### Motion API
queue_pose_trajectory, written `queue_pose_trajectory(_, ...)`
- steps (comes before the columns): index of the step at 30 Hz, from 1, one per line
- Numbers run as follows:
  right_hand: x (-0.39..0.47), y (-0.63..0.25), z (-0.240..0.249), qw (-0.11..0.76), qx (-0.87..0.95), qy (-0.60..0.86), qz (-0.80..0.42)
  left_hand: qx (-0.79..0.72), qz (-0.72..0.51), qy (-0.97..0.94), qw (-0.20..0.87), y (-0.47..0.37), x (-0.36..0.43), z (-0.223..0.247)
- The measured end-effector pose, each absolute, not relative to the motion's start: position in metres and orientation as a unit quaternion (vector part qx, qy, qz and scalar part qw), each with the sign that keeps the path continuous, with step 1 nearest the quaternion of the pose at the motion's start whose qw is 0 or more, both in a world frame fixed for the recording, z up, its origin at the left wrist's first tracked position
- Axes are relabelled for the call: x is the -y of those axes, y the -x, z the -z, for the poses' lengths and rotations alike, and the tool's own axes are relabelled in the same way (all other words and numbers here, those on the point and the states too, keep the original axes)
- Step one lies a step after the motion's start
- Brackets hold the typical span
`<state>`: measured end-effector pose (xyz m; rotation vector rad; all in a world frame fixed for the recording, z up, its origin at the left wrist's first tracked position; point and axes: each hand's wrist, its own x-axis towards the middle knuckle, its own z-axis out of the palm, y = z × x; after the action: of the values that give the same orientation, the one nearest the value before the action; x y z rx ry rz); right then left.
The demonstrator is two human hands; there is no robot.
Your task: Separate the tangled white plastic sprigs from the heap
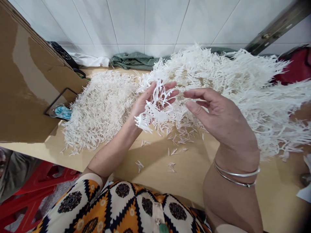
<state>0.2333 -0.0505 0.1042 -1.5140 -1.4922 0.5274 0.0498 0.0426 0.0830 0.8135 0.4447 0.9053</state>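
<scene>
Tiles [161, 26] behind the desk [191, 181]; right of the box [31, 87], the left hand [143, 102] cups white sprigs [157, 111], fingers [171, 85] loosely spread; farther right, the right hand [218, 116] gapes, seemingly empty. They look light, springy, slender-tipped: pinch mid-length.

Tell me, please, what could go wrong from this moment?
The white branching pieces lie across the open left hand, so some might slip off. The left pile and the larger right heap lie side by side, so they could mix. Bangles behind the right hand might snag on that heap's thin branches.
</scene>
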Motion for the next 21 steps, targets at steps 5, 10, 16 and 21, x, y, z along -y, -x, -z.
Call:
queue_pose_trajectory(5, 0.052, -0.243, -0.102, 0.427, 0.612, 0.615, -0.252, -0.185, -0.419, -0.357, 0.814, -0.048, -0.038, -0.086)
queue_pose_trajectory(10, 0.049, -0.242, -0.098, 0.431, 0.59, 0.605, -0.316, -0.178, -0.397, -0.348, 0.83, -0.048, -0.042, -0.081)
queue_pose_trajectory(16, 0.046, -0.239, -0.096, 0.484, 0.57, 0.614, -0.252, -0.181, -0.423, -0.366, 0.809, -0.046, -0.053, -0.077)
queue_pose_trajectory(21, 0.045, -0.235, -0.096, 0.57, 0.534, 0.597, -0.183, -0.191, -0.435, -0.45, 0.756, -0.041, -0.048, -0.087)
